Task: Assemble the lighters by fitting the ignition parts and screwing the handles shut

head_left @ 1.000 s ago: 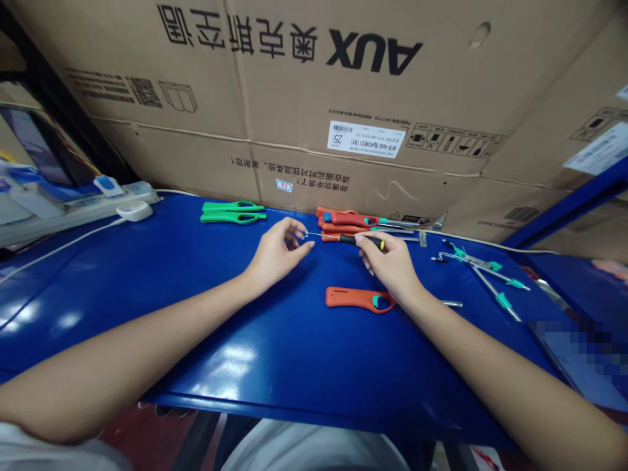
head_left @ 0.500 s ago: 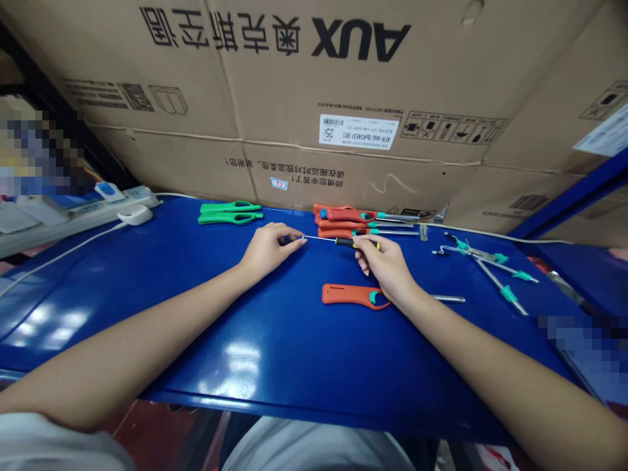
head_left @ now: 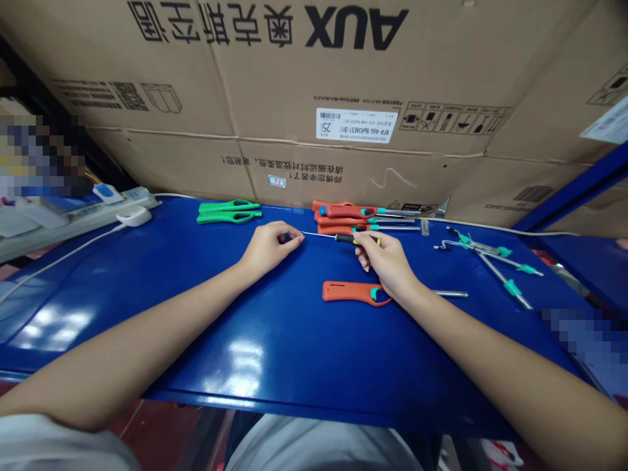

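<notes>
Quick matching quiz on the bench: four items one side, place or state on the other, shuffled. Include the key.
Items
1. Screwdriver
2. Green casings
3. Lone orange lighter
4. Cardboard

Place or state
A. Stands along the far edge of the blue table, lettering upside down
B. Lie side by side, farther out than the left hand
C. Held in the right hand
D. Lies partly hidden from view by the right hand and forearm

Pairs: 1-C, 2-B, 3-D, 4-A
</notes>
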